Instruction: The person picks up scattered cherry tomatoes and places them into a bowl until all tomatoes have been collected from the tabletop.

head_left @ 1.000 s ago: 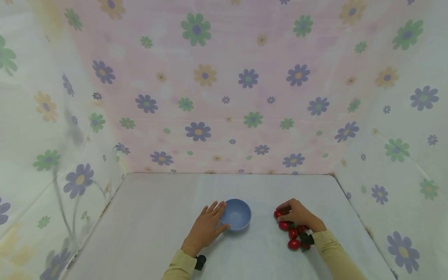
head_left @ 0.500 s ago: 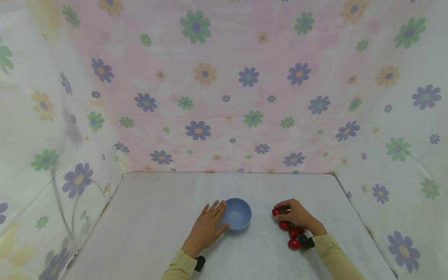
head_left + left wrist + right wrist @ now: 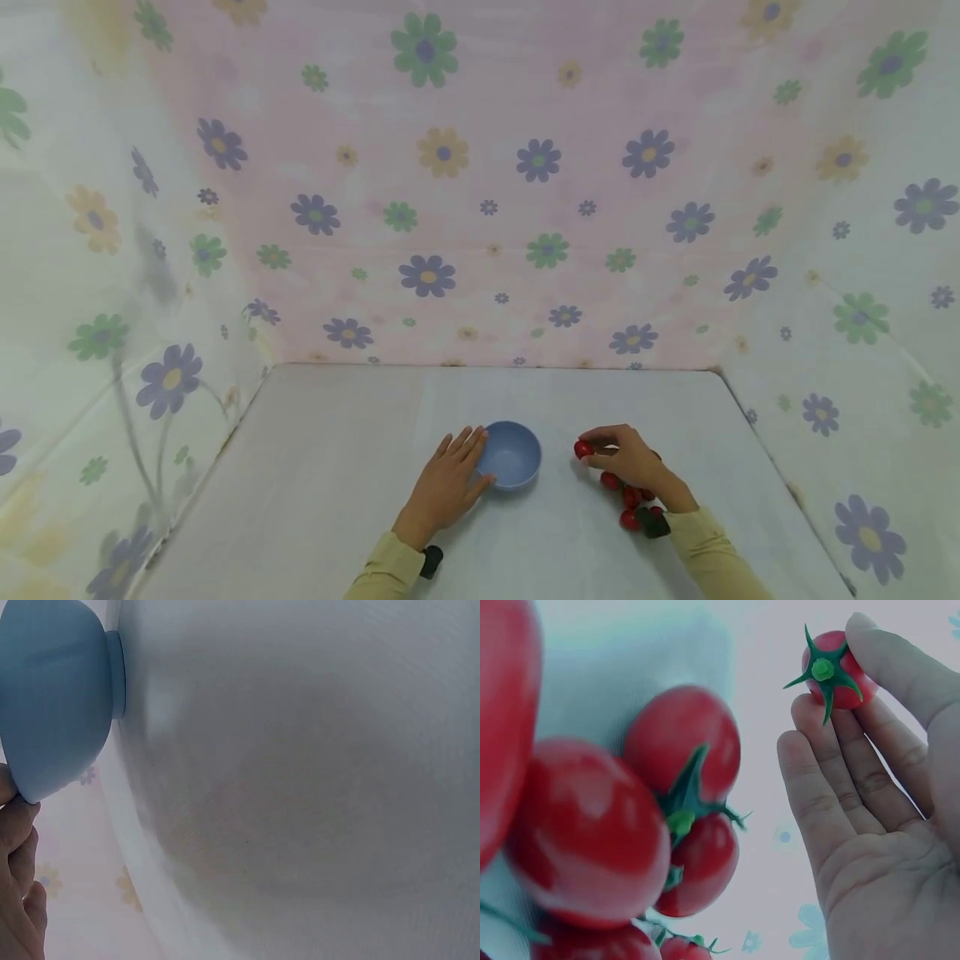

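Observation:
A small blue bowl (image 3: 510, 455) stands upright on the white table. My left hand (image 3: 444, 483) lies along its left side, fingers fairly straight, touching the rim; the left wrist view shows the fingertips against the bowl's edge (image 3: 60, 697). To the right, my right hand (image 3: 628, 457) pinches a red cherry tomato (image 3: 582, 449) between thumb and fingers. The right wrist view shows that tomato's green star-shaped calyx (image 3: 823, 670) facing the camera. Below the right hand lies a cluster of several more cherry tomatoes (image 3: 632, 497), partly hidden by the hand and wrist.
The white table (image 3: 337, 433) is bounded by flower-printed cloth walls (image 3: 480, 250) at the back and both sides. Black wrist cameras sit on both wrists; the right one (image 3: 652, 523) is close to the tomatoes.
My right hand has moved left and slightly away from the cluster, carrying the pinched cherry tomato towards the bowl. My left hand has stayed at the bowl.

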`<state>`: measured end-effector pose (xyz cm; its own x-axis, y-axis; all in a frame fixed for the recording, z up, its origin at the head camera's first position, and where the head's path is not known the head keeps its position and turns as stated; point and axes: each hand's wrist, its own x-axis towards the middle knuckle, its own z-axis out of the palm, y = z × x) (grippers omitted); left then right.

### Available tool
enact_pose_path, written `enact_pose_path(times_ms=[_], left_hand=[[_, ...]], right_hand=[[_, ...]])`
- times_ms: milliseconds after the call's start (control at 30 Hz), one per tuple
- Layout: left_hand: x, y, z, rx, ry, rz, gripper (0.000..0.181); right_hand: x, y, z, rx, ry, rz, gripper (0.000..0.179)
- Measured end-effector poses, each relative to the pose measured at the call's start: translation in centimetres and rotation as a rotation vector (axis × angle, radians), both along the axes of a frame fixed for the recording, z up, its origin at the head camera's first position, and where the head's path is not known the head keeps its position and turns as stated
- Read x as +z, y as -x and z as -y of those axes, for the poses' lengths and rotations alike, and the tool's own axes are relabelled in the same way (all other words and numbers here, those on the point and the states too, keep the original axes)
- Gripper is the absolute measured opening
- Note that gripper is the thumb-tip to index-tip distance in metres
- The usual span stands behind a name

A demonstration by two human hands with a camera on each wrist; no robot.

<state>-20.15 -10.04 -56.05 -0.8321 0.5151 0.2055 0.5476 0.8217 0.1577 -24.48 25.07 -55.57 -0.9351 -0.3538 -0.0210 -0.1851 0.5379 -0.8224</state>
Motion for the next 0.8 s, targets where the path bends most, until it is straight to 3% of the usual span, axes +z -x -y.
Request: enact_pose_path(times_ms=[500, 800], left_hand=[[0.1, -0.1, -0.1, 0.007, -0.011, 0.009, 0.066], [-0.1, 0.1, -0.2, 0.008, -0.014, 0.009, 0.068]], right_hand=[[0.3, -1.1, 2.1, -0.051, 0.091, -0.017, 0.043], [0.8, -1.6, 3.4, -0.017, 0.131, -0.048, 0.045]])
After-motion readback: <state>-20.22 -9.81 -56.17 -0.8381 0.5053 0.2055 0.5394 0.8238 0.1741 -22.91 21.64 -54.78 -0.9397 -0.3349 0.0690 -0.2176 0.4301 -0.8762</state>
